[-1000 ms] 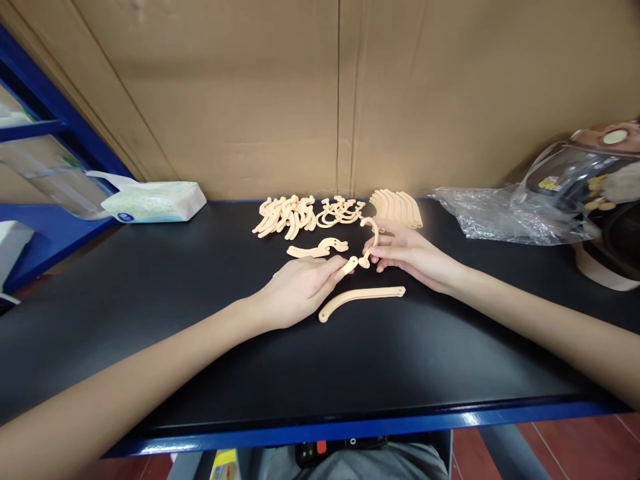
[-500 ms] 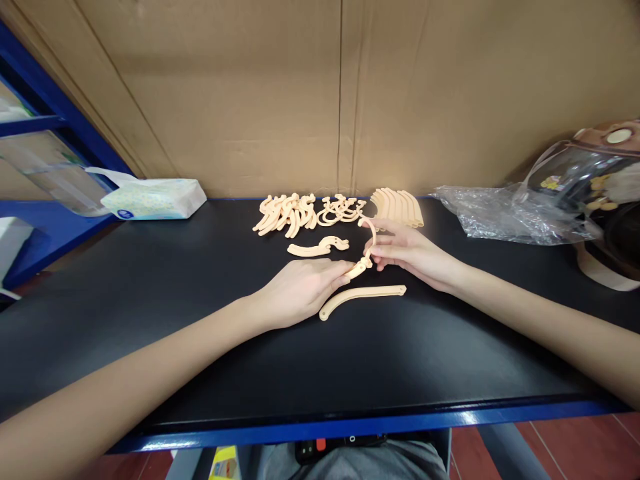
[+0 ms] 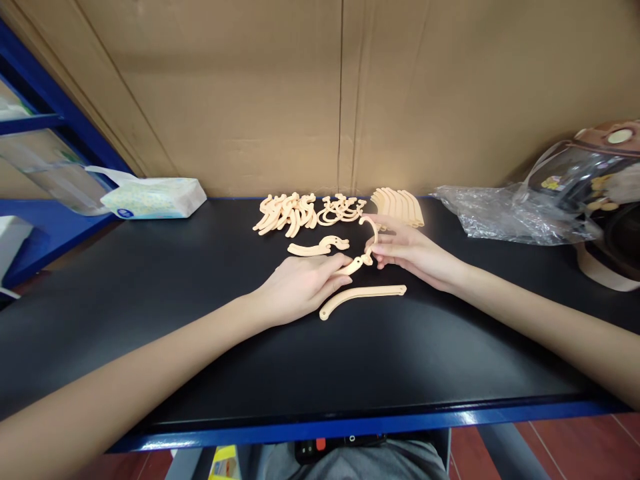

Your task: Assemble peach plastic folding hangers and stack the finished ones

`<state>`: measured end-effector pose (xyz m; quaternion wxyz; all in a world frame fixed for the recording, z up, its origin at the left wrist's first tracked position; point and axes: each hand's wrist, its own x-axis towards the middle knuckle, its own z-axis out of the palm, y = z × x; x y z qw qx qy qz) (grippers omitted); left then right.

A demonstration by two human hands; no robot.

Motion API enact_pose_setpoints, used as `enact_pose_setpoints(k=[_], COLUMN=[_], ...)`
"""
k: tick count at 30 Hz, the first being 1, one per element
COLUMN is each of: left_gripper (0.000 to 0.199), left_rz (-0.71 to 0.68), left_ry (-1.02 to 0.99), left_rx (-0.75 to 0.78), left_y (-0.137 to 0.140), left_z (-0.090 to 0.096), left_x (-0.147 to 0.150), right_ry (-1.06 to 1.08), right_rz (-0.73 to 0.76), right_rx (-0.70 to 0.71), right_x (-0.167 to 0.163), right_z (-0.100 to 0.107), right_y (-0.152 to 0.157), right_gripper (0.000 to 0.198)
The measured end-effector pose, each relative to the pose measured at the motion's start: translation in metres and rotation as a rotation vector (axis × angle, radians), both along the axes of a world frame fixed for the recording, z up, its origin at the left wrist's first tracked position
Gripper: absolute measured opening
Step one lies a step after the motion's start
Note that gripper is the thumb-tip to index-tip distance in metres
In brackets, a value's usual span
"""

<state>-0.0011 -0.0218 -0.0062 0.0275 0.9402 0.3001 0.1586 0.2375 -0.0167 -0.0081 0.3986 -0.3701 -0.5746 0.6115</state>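
Note:
My left hand (image 3: 300, 287) is closed on a beige plastic arm piece (image 3: 351, 267), whose holed end sticks out past the fingertips. My right hand (image 3: 407, 252) pinches a beige curved hook (image 3: 375, 233), like a clothes-hanger hook, held upright with its open curve facing left. The lower end of the hook meets the arm piece's tip; whether they are joined I cannot tell. Just in front of the hands lies a longer curved beige arm (image 3: 365, 292). Beyond my left hand rests another beige piece with a bent, holed end (image 3: 315, 247).
Along the back of the black table (image 3: 280, 373) sit a heap of short arm pieces (image 3: 287, 215), a pile of hooks (image 3: 341, 211) and a row of long arms (image 3: 399, 205). A tissue pack (image 3: 155, 199) stands left; crumpled clear plastic (image 3: 510, 217) and a transparent bag (image 3: 600, 180) lie right.
My left hand has shifted slightly left, drawing the arm piece's holed end a little away from the hook's lower end. My right hand and the hook have barely moved.

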Motion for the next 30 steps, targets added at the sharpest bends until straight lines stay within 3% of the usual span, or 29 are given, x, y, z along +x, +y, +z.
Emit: enact_pose_setpoints(k=[21,30], left_gripper=[0.03,0.034], left_rz=[-0.036,-0.051], left_ry=[-0.02,-0.064], left_rx=[0.048,0.144], left_y=[0.0029,0.0017], left_z=[0.0001,-0.0026], left_x=[-0.0013,-0.0022], right_ry=[0.012,-0.034], right_rz=[-0.023,-0.014], right_rx=[-0.022,-0.006], right_x=[-0.0002,-0.0011], right_z=[0.0004,0.0014], right_y=[0.0001,0.0001], right_gripper=[0.064,0.066])
